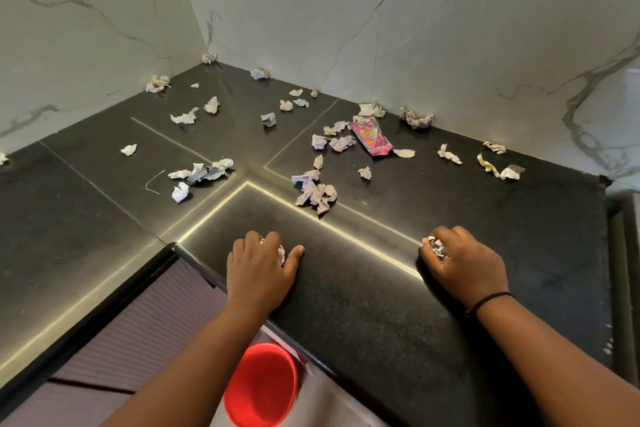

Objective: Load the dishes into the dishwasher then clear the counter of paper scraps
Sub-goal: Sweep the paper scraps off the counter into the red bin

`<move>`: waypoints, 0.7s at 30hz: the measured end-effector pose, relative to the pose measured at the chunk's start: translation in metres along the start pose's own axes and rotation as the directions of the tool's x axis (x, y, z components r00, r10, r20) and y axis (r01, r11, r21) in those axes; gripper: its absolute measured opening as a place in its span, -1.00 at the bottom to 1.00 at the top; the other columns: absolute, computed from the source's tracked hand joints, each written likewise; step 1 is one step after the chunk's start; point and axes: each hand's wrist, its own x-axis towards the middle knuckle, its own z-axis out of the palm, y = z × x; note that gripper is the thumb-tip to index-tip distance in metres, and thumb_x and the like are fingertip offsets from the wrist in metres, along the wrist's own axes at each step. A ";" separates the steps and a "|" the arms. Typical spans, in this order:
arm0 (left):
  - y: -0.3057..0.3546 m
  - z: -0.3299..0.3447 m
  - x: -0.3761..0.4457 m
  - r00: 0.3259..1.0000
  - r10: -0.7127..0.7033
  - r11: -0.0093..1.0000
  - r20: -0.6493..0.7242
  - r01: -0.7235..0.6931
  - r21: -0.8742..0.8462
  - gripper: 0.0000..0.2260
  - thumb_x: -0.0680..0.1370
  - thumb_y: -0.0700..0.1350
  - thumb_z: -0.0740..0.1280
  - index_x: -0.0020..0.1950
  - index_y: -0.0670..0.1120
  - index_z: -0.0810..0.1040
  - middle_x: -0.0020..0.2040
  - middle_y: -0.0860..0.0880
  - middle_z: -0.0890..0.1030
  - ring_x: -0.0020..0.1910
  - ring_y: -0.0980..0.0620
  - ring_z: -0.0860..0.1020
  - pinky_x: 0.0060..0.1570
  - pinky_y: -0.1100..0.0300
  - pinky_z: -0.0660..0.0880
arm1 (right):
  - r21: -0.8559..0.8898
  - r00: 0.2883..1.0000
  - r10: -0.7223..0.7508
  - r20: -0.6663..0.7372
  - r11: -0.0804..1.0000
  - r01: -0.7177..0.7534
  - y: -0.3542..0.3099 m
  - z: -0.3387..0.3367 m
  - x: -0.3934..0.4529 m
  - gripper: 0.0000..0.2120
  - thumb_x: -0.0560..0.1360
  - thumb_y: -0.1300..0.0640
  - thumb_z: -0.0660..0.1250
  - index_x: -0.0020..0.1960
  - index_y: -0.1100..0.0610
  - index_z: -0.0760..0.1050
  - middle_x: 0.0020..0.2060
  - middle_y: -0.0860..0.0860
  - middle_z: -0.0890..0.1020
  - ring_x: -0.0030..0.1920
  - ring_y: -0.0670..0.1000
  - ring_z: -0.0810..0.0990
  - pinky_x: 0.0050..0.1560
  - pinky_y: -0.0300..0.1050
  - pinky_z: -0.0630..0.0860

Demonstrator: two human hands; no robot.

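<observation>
My left hand point(261, 269) lies palm down on the black counter point(363, 305) at lower centre of the frame, fingers curled over a small crumpled paper scrap point(281, 253) that peeks out white between forefinger and thumb; the thumb is stretched out to the right along the surface. My right hand point(462, 262), at lower right, is closed loosely around another crumpled scrap point(436, 247), which shows at the fingertips on the hand's left side. A thin black band point(486, 302) circles that wrist.

Just beyond my hands I see a larger wad of scraps point(315, 192) sitting on the counter near centre frame. To its left lies a cluster of scraps point(202, 173) with a darker piece in it, and a thin white strip point(154, 180) beside that. Upper right of centre, a pink wrapper point(372, 139) lies flat among more scraps, and loose pieces are scattered back to the corner where the marble walls point(415, 28) meet.

At the bottom of the frame, under my left forearm and below the counter edge, I see a red bucket point(261, 385), mouth up.
</observation>
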 end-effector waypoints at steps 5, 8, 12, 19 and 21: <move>-0.006 0.000 0.018 0.989 0.146 0.989 0.032 -0.145 -0.019 -0.61 0.59 0.19 0.15 -0.11 -0.11 0.53 -0.09 -0.12 0.56 -0.13 -0.16 0.57 -0.25 0.12 0.36 | -0.021 1.000 0.019 -0.013 1.000 -0.019 -0.035 0.000 -0.030 -0.88 0.42 0.00 0.44 -0.18 0.03 0.57 -0.29 0.01 0.55 -0.40 0.17 0.57 -0.47 -0.17 0.38; -0.014 -0.011 0.025 0.963 0.236 0.970 0.133 -0.226 -0.089 -0.63 0.61 0.16 0.12 -0.09 -0.10 0.52 -0.08 -0.11 0.62 -0.09 -0.16 0.58 -0.24 0.11 0.32 | -0.034 0.997 0.071 -0.010 0.997 -0.071 -0.066 -0.001 -0.050 -0.88 0.43 -0.01 0.43 -0.16 0.03 0.58 -0.28 0.00 0.56 -0.35 0.17 0.59 -0.41 -0.19 0.35; -0.050 -0.043 0.001 0.953 0.264 0.881 0.151 -0.174 -0.440 -0.60 0.58 0.11 0.24 -0.39 -0.05 0.31 -0.40 -0.02 0.49 -0.28 -0.14 0.53 -0.32 0.13 0.30 | 0.089 0.986 0.158 0.051 0.983 -0.162 -0.130 -0.007 -0.075 -0.79 0.48 -0.07 0.34 -0.20 0.06 0.54 -0.28 0.02 0.61 -0.24 0.15 0.59 -0.30 -0.10 0.42; -0.157 -0.038 -0.113 0.901 0.007 0.432 0.434 0.389 -0.814 -0.59 0.44 0.14 0.39 -0.43 -0.12 0.44 -0.51 0.03 0.40 -0.48 0.12 0.37 -0.43 0.14 0.33 | 0.701 0.968 0.077 0.238 0.677 -0.226 -0.301 0.008 -0.153 -0.66 0.45 -0.18 0.24 -0.42 -0.04 0.37 -0.53 -0.16 0.44 -0.48 -0.18 0.39 -0.42 -0.23 0.31; -0.178 -0.017 -0.138 0.740 -0.097 0.268 0.666 0.664 -0.698 -0.66 0.49 0.07 0.40 -0.38 -0.10 0.48 -0.47 0.02 0.44 -0.47 0.09 0.38 -0.47 0.20 0.32 | 0.725 0.905 0.111 0.410 0.563 -0.397 -0.326 0.033 -0.175 -0.69 0.46 -0.08 0.28 -0.43 -0.03 0.42 -0.53 -0.16 0.48 -0.48 -0.18 0.42 -0.40 -0.29 0.32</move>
